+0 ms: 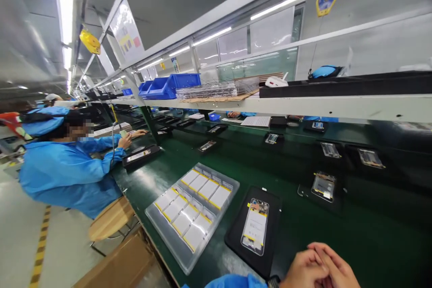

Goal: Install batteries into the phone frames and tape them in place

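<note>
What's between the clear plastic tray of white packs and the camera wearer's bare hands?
The head view shows a black rectangular pad bearing an opened phone.

The left hand [302, 270] and right hand [337, 264] meet over the surface [388, 229], toward its near edge, fingers bent and touching; they seem loosely folded together, though the frame's lower border cuts them off and the overlap hides how the fingers sit. The left forearm [232, 281], in a blue sleeve, comes in low beside them.
</note>
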The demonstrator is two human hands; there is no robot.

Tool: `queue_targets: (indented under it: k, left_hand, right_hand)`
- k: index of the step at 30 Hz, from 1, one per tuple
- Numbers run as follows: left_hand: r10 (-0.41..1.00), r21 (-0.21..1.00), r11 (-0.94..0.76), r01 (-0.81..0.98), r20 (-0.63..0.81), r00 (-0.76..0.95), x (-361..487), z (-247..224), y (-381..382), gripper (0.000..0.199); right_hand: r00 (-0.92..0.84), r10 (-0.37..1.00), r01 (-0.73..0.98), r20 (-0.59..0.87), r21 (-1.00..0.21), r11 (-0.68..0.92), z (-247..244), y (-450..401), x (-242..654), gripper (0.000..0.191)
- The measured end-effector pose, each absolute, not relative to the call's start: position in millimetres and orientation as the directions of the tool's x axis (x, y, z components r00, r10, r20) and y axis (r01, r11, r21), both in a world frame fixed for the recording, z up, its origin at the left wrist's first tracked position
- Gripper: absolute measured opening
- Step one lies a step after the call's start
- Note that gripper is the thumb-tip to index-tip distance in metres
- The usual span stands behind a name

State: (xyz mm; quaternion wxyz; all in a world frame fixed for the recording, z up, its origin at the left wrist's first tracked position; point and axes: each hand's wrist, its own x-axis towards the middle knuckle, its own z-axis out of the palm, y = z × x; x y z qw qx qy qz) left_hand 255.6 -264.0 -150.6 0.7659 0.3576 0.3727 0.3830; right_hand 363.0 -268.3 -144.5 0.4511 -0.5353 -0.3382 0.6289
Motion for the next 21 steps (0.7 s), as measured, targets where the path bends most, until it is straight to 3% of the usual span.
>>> queue_targets:
  k: [4, 6, 8, 10, 11, 13, 14, 16, 18, 20, 21]
  left_hand:
    - [0.869, 0.884, 0.396, -0.247, -0.274, 0.413, 253, -150, -268, 0.044]
    - [0.883, 0.927, 0.358, -0.115, -0.296, 0.364, 244, -130, -274, 0.042]
    - [0.927, 0.976, 0.203, 0.074, -0.216, 0.307, 224, -89, -277, 0.035]
    - [0.944, 0.957, -0.15, 0.249, 0.064, 0.322, 193, -23, -274, 0.016]
    - [0.908, 0.877, -0.36, 0.318, 0.251, 0.334, 174, 19, -268, 0.01]
    - [0.744, 0.576, -0.663, 0.479, 0.581, 0.33, 136, 112, -244, 0.012]
    - [0.651, 0.44, -0.696, 0.568, 0.721, 0.239, 117, 160, -226, 0.013]
    - [0.476, 0.255, -0.577, 0.776, 0.877, 0.066, 85, 245, -182, 0.01]
    - [0.419, 0.109, -0.368, 0.923, 0.906, 0.06, 59, 309, -135, 0.01]
    - [0.55, 0.054, -0.162, 0.985, 0.834, 0.044, 41, 348, -92, 0.025]
    - [0.637, 0.082, -0.076, 0.994, 0.771, -0.015, 34, 358, -75, 0.031]
  right_hand:
    - [-0.024, 0.93, -0.217, -0.366, -0.906, -0.362, -148, -271, 356, 0.067]
    - [-0.036, 0.94, -0.269, -0.338, -0.903, -0.335, -144, -270, 355, 0.062]
    - [-0.065, 0.951, -0.343, -0.303, -0.888, -0.307, -141, -266, 355, 0.061]
    - [-0.081, 0.956, -0.387, -0.283, -0.874, -0.292, -141, -262, 354, 0.066]
    - [-0.079, 0.959, -0.393, -0.274, -0.875, -0.282, -143, -260, 354, 0.069]
    - [-0.066, 0.969, -0.377, -0.24, -0.893, -0.247, -147, -258, 351, 0.071]
    - [-0.061, 0.974, -0.366, -0.22, -0.903, -0.227, -149, -258, 349, 0.071]
    - [-0.053, 0.979, -0.352, -0.198, -0.914, -0.203, -149, -259, 346, 0.073]
    - [-0.053, 0.976, -0.341, -0.211, -0.915, -0.216, -146, -260, 344, 0.075]
    - [-0.053, 0.973, -0.335, -0.225, -0.914, -0.23, -141, -260, 342, 0.077]
    - [-0.053, 0.973, -0.334, -0.226, -0.914, -0.231, -140, -260, 342, 0.078]
